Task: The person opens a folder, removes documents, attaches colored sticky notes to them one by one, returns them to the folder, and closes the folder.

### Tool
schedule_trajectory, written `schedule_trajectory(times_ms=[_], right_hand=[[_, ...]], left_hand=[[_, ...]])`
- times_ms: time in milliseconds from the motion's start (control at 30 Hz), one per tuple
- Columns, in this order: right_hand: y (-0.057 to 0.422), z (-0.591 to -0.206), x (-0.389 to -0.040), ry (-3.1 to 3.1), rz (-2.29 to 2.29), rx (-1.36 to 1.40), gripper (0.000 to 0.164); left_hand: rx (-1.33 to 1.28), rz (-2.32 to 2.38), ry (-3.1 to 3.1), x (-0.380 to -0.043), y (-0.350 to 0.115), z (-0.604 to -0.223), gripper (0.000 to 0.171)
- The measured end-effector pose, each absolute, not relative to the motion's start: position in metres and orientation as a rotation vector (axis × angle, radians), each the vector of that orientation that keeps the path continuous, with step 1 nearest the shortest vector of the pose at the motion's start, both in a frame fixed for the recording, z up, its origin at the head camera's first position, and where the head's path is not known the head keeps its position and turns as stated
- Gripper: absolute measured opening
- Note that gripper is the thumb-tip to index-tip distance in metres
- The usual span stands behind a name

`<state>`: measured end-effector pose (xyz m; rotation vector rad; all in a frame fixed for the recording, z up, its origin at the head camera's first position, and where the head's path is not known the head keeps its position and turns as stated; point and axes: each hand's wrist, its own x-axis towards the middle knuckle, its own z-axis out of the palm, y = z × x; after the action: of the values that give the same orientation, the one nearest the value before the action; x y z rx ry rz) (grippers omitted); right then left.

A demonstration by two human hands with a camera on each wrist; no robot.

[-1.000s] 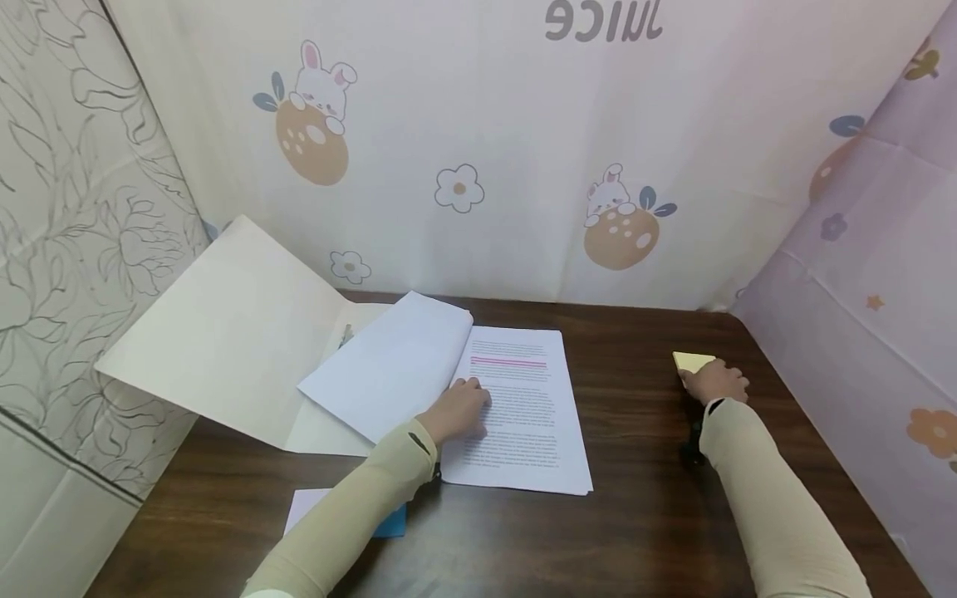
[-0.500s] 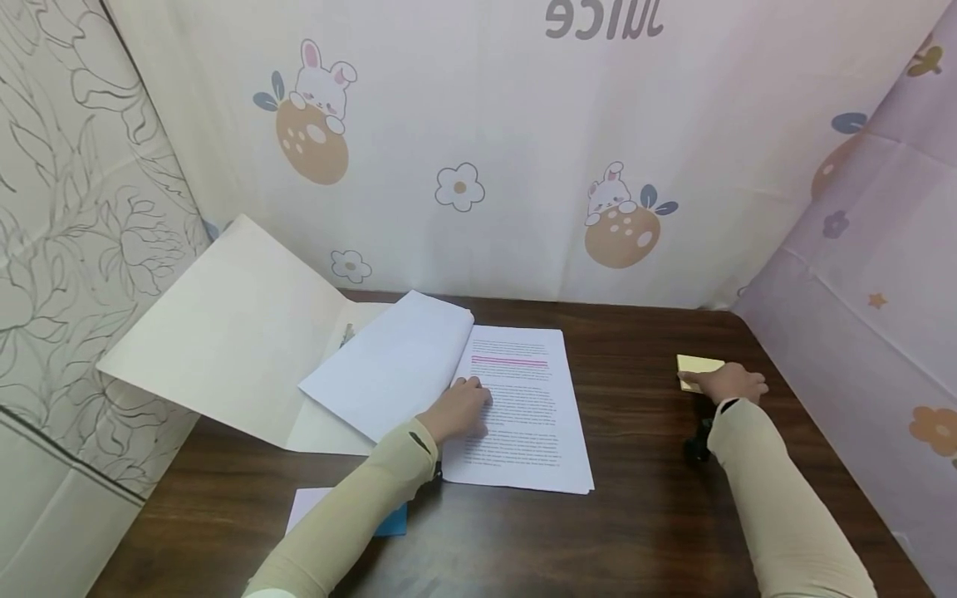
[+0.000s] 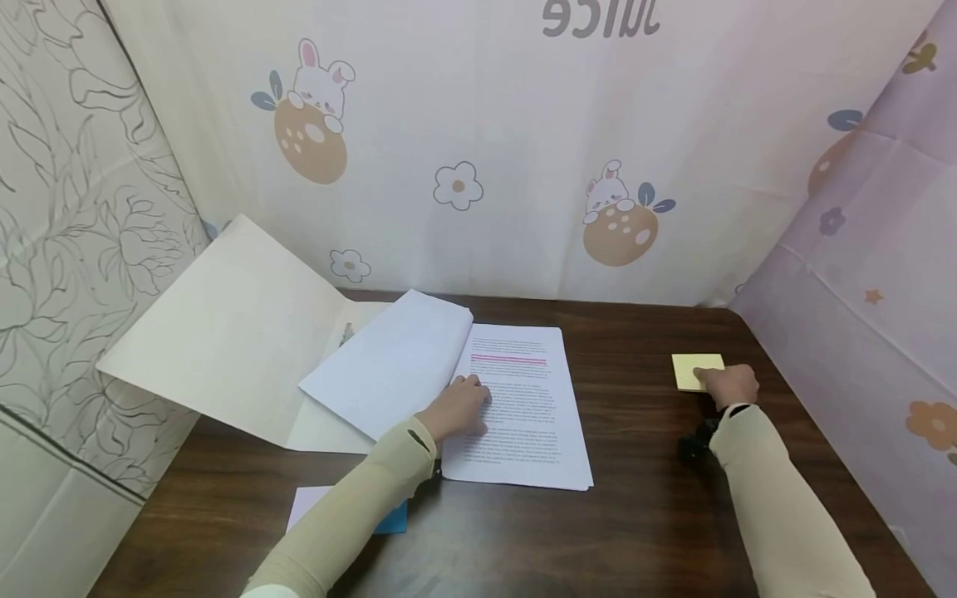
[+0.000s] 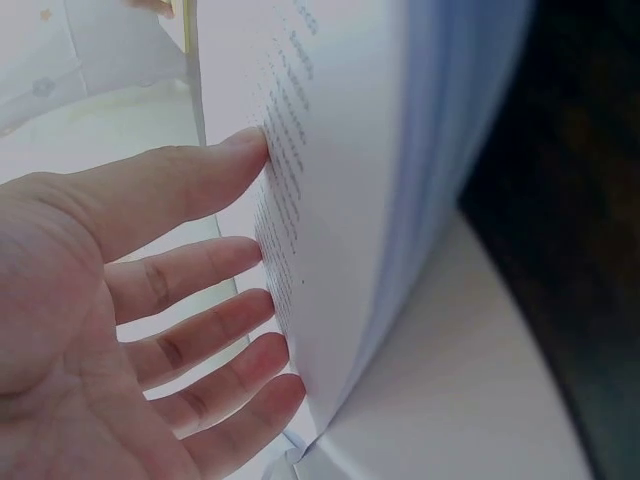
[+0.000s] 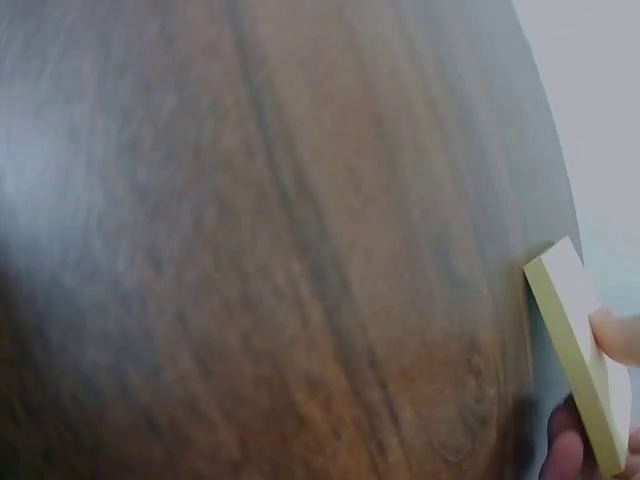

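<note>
My left hand (image 3: 456, 407) rests on a stack of printed pages (image 3: 523, 423), near the fold where the turned-back sheets (image 3: 392, 365) begin. In the left wrist view, the thumb and fingertips touch the printed page, spread and slightly bent. Pink highlighting marks a line near the top of that page. Toward the right side of the table, my right hand (image 3: 733, 385) pinches a pale yellow sticky note pad (image 3: 685, 367). The right wrist view has the thumb on the pad's (image 5: 580, 345) broad face and fingers at its lower edge, partly out of frame.
An open cream folder (image 3: 232, 332) lies under the turned-back sheets, its cover raised toward the left wall. Below my left forearm are a white paper (image 3: 302, 502) and a blue item (image 3: 392, 521). Patterned curtains (image 3: 523, 166) border the brown wooden table (image 3: 620, 515).
The right hand has shifted slightly right and turned, so more of the sticky note pad shows, with the thumb on its face. The left hand and the pages stay put.
</note>
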<state>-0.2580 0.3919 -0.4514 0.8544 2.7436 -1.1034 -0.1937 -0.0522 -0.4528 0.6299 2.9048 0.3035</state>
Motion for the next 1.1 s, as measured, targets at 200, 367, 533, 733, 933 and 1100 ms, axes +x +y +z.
schedule_trajectory(times_ms=[200,367,533,733,933,1100], right_hand=[[0.390,-0.451,-0.256,2.521,-1.594,0.917,0.054],[0.384,-0.448,-0.256,2.324,-1.877,0.930,0.058],[0.376,-0.446,-0.253,2.242,-1.957,0.856,0.030],[0.363,-0.447,-0.246,2.172,-2.037,0.708,0.014],[0.350,-0.447,-0.240,2.126,-2.052,0.624,0.019],[0.340,-0.444,-0.235,2.070,-2.070,0.566,0.031]], left_hand=[[0.628,0.318,2.890,-0.194,-0.054,-0.454,0.044],[0.616,0.343,2.888,-0.193,-0.055,-0.452,0.041],[0.585,0.391,2.877,-0.193,-0.055,-0.452,0.039],[0.587,0.438,2.873,-0.193,-0.056,-0.452,0.037],[0.603,0.475,2.884,-0.193,-0.056,-0.453,0.035],[0.578,0.501,2.877,-0.192,-0.056,-0.451,0.034]])
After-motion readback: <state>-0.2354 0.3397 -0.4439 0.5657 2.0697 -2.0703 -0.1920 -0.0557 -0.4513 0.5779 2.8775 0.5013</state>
